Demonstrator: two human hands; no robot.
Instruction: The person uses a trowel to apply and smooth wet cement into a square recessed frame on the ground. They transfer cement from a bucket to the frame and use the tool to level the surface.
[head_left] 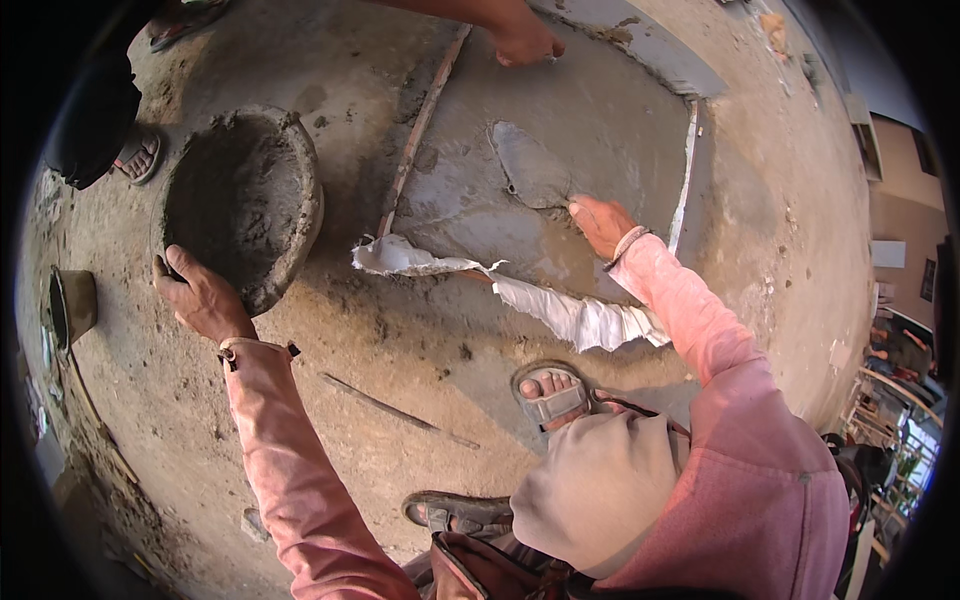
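Observation:
A round pan of wet grey mortar [235,200] sits at my left, and my left hand [200,290] grips the near-left part of its rim. My right hand [600,222] is closed on the handle end of a metal trowel [525,160], whose blade lies on wet grey cement [590,120] inside a shallow rectangular form. The form has narrow side strips [420,120], and crumpled white sheeting [570,310] runs along its near edge. A co-worker's hand [520,40] is at the cement's far left corner; what it holds is unclear.
A co-worker's sandalled foot [138,155] stands at upper left. A small bucket [75,305] and a long stick [95,410] lie at far left. A thin rod [395,408] lies by my feet. Boards and clutter [880,470] line the right edge.

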